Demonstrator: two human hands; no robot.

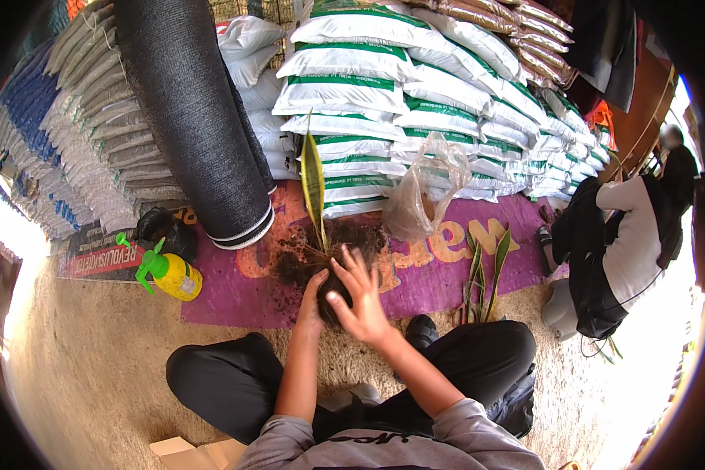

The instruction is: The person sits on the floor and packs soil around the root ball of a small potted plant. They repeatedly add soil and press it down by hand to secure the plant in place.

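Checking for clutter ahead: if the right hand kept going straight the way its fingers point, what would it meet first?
Probably the loose soil pile around the plant, just beyond the right hand; depth is uncertain.

A single head-worn fisheye camera looks steeply down and forward from above the seated person's lap, close over the hands (345, 301) and the floor (94, 352). It faces the stacked sacks (415, 86) at the far edge; straight lines bow toward the dark circular rim.
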